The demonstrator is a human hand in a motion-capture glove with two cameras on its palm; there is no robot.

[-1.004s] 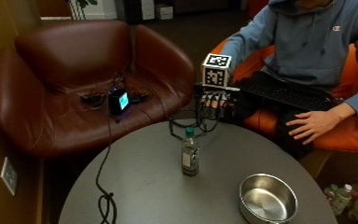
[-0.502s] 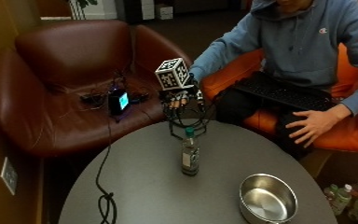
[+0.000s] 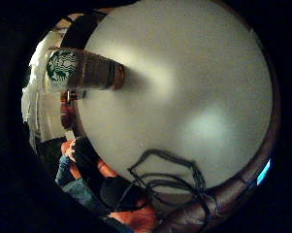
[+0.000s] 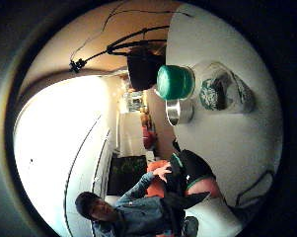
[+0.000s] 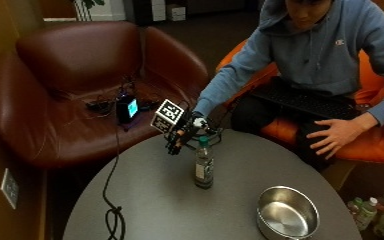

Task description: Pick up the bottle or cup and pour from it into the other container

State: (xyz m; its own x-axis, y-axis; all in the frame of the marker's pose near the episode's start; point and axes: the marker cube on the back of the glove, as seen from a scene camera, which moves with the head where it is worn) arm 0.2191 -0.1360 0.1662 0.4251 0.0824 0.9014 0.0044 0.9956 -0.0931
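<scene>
Standing upright near the middle of the round grey table [image 5: 145, 200], a small bottle [image 5: 204, 165] with a green cap waits untouched; we see the gloved right hand [image 5: 187, 131] just beside its neck, not gripping it, and we cannot tell how its fingers are set. A steel bowl [image 5: 288, 212] sits well apart, near the table's edge. We judge a sideways bump could tip the narrow bottle before a grasp closes.
</scene>
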